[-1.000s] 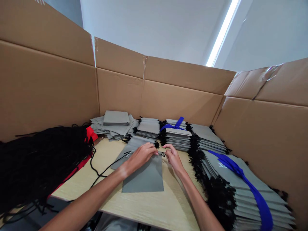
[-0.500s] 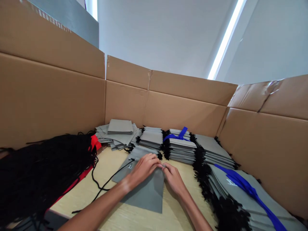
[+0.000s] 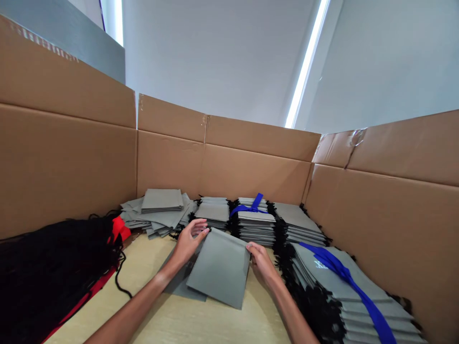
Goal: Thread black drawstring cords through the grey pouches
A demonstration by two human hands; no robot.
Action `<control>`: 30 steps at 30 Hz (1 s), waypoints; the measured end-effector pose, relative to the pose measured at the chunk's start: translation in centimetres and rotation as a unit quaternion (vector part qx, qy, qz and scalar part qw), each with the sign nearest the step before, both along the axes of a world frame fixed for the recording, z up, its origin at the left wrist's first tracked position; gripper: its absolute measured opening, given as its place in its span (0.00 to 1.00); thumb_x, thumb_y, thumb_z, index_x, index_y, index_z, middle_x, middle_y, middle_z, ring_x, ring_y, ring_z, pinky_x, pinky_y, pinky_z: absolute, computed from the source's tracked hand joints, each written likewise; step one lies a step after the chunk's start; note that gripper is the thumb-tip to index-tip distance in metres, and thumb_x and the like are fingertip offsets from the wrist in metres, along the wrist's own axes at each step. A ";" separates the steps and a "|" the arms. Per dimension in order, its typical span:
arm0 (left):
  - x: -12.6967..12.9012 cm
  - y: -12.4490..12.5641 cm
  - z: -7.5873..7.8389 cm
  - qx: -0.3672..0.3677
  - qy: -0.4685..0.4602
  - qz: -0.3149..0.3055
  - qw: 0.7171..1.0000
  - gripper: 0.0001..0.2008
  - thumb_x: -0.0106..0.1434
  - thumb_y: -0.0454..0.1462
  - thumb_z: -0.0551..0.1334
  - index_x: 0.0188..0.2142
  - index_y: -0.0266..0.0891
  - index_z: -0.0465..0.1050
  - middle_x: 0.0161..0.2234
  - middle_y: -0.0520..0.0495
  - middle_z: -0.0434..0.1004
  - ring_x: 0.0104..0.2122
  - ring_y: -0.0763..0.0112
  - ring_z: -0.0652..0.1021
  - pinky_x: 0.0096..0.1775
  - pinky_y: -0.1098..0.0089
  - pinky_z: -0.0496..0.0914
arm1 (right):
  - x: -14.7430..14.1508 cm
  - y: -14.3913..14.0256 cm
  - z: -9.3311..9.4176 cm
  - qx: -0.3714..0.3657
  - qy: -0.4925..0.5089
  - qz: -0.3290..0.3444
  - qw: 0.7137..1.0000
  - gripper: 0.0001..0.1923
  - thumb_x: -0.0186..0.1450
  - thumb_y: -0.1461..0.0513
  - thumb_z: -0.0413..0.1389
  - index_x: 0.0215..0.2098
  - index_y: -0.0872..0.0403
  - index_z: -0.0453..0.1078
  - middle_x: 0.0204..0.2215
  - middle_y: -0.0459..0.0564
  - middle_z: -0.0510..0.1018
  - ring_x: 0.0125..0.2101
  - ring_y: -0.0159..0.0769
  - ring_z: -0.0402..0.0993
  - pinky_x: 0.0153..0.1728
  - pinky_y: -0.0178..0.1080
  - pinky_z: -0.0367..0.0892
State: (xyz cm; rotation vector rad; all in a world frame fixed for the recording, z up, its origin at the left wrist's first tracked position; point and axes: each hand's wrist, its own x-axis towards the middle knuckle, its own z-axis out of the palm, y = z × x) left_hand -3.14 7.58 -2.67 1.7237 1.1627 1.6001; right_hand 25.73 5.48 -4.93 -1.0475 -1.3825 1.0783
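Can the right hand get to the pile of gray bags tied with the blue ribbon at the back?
Probably yes. The right hand sits just in front of that tied pile, with nothing between them.

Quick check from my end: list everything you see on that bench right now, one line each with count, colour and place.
Pouch in hand: one, grey, centre of table, held at its far corners.
Pouch beneath it: one, grey, partly covered.
Loose pouch pile: count unclear, grey, far left.
Stacked pouches: one stack, grey with black cords, far centre.
Bundle tied with ribbon: one, grey, blue ribbon, far centre.
Second tied bundle: one, grey, blue ribbon, near right.
Cord heap: one, black, on red fabric, left.
Cardboard walls: brown, all around.
Table: light wood.
Left hand: on pouch's far left corner.
Right hand: on pouch's right corner.
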 end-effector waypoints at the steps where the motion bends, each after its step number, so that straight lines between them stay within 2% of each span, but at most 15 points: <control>1: 0.0 0.1 0.0 -0.028 -0.026 -0.020 0.999 0.27 0.63 0.56 0.70 0.52 0.41 0.77 0.49 0.38 0.87 0.51 0.52 0.85 0.55 0.52 0.79 | -0.1 0.0 -0.1 -0.007 0.008 0.004 1.000 0.22 0.57 0.44 0.63 0.27 0.49 0.61 0.24 0.41 0.59 0.26 0.34 0.55 0.28 0.35 0.56; 4: 0.0 0.2 0.1 -0.060 -0.057 -0.049 0.995 0.32 0.56 0.60 0.73 0.49 0.41 0.77 0.47 0.38 0.87 0.50 0.51 0.86 0.53 0.54 0.79 | -0.3 0.1 -0.3 -0.008 0.013 0.009 1.000 0.22 0.57 0.43 0.63 0.27 0.49 0.61 0.25 0.40 0.59 0.26 0.33 0.54 0.28 0.35 0.55; 7: -0.3 0.1 0.4 -0.061 -0.041 -0.049 0.996 0.31 0.53 0.61 0.74 0.45 0.41 0.77 0.43 0.40 0.87 0.45 0.53 0.86 0.49 0.57 0.80 | -0.2 0.1 -0.1 0.020 -0.015 0.001 1.000 0.21 0.60 0.44 0.60 0.27 0.49 0.61 0.25 0.41 0.59 0.27 0.34 0.56 0.30 0.35 0.56; 10: -1.0 0.0 0.6 -0.042 0.019 -0.060 0.997 0.24 0.57 0.56 0.72 0.41 0.42 0.78 0.38 0.43 0.87 0.41 0.55 0.86 0.46 0.59 0.80 | 0.2 0.1 0.4 0.062 -0.073 -0.013 0.995 0.21 0.62 0.44 0.58 0.26 0.49 0.60 0.25 0.42 0.60 0.29 0.35 0.58 0.32 0.36 0.57; 14: -1.8 -0.3 0.9 0.020 0.137 -0.067 0.988 0.10 0.64 0.46 0.66 0.38 0.44 0.80 0.38 0.44 0.88 0.41 0.56 0.85 0.48 0.61 0.77 | 0.5 0.2 0.6 0.093 -0.142 -0.015 0.985 0.22 0.65 0.43 0.55 0.26 0.50 0.60 0.26 0.43 0.62 0.31 0.37 0.60 0.34 0.37 0.57; 17: -2.1 -0.6 1.0 0.037 0.188 -0.063 0.979 0.07 0.65 0.42 0.64 0.37 0.44 0.80 0.38 0.45 0.88 0.41 0.56 0.85 0.47 0.63 0.76 | 0.5 0.3 0.4 0.103 -0.171 -0.014 0.980 0.20 0.66 0.44 0.53 0.27 0.50 0.61 0.26 0.43 0.64 0.32 0.37 0.61 0.34 0.37 0.57; 20: -2.1 -0.9 1.1 0.034 0.210 -0.046 0.976 0.08 0.65 0.43 0.64 0.33 0.44 0.80 0.35 0.44 0.88 0.38 0.55 0.85 0.44 0.63 0.75 | 0.6 0.4 0.2 0.108 -0.190 -0.015 0.976 0.20 0.67 0.45 0.51 0.27 0.50 0.60 0.26 0.43 0.64 0.32 0.37 0.61 0.34 0.37 0.56; 23: -1.9 -1.0 1.3 0.033 0.187 -0.042 0.981 0.10 0.65 0.45 0.64 0.32 0.44 0.80 0.34 0.45 0.87 0.37 0.56 0.84 0.43 0.64 0.74 | 0.7 0.4 0.2 0.107 -0.195 -0.015 0.975 0.20 0.67 0.45 0.51 0.27 0.50 0.60 0.26 0.43 0.65 0.32 0.37 0.62 0.34 0.37 0.56; 26: -1.7 -0.8 1.5 0.019 0.113 -0.041 0.993 0.14 0.64 0.50 0.66 0.33 0.43 0.81 0.33 0.45 0.85 0.36 0.57 0.82 0.41 0.65 0.74 | 0.8 0.5 0.3 0.103 -0.185 -0.014 0.977 0.21 0.67 0.44 0.51 0.27 0.50 0.60 0.26 0.44 0.64 0.32 0.38 0.62 0.35 0.37 0.57; 30: -1.3 -0.5 1.6 -0.035 -0.017 -0.051 0.998 0.22 0.54 0.58 0.74 0.31 0.42 0.80 0.31 0.46 0.83 0.33 0.60 0.81 0.39 0.66 0.74 | 0.7 0.6 0.3 0.094 -0.154 -0.021 0.983 0.21 0.65 0.43 0.52 0.27 0.49 0.59 0.26 0.43 0.63 0.33 0.38 0.60 0.35 0.37 0.56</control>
